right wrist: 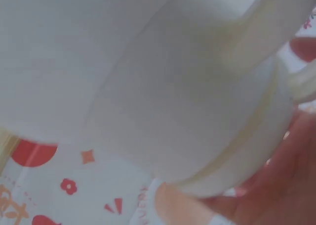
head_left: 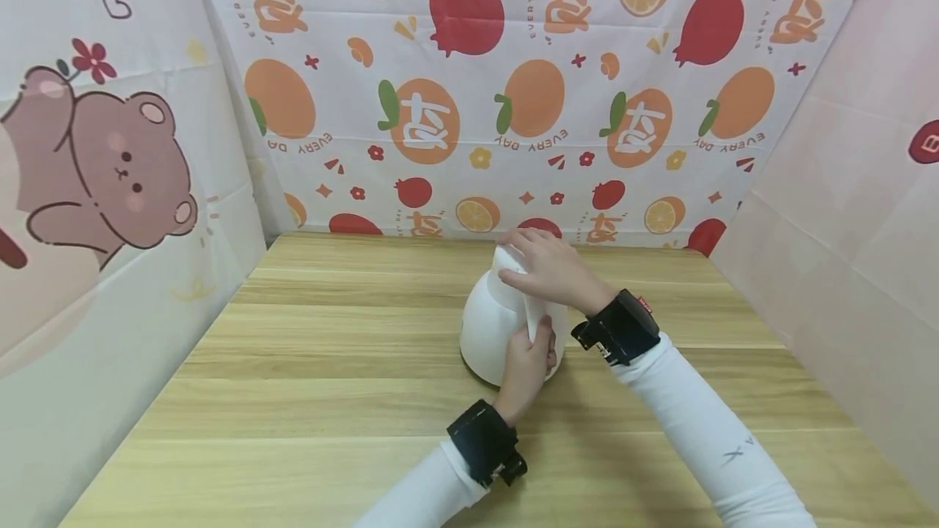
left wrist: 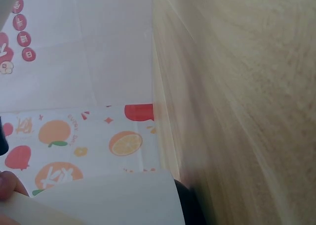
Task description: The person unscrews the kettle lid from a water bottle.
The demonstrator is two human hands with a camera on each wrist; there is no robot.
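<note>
In the head view, your left hand (head_left: 530,361) grips the handle (head_left: 534,312) of the white jug (head_left: 484,332), upright around the middle of the table (head_left: 330,398); your right hand (head_left: 553,270) lies over the lid (head_left: 508,258), though you cannot tell whether its fingers clasp it. In the left wrist view, the dark base (left wrist: 190,202) shows, best held flat by a firm grip. In the right wrist view, work the top evenly: one jug, one handle, one lid, two hands.

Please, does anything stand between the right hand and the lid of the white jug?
Nothing visible does: the right hand touches the lid directly. The left hand grips the handle, below the right hand, and does not block it.
</note>
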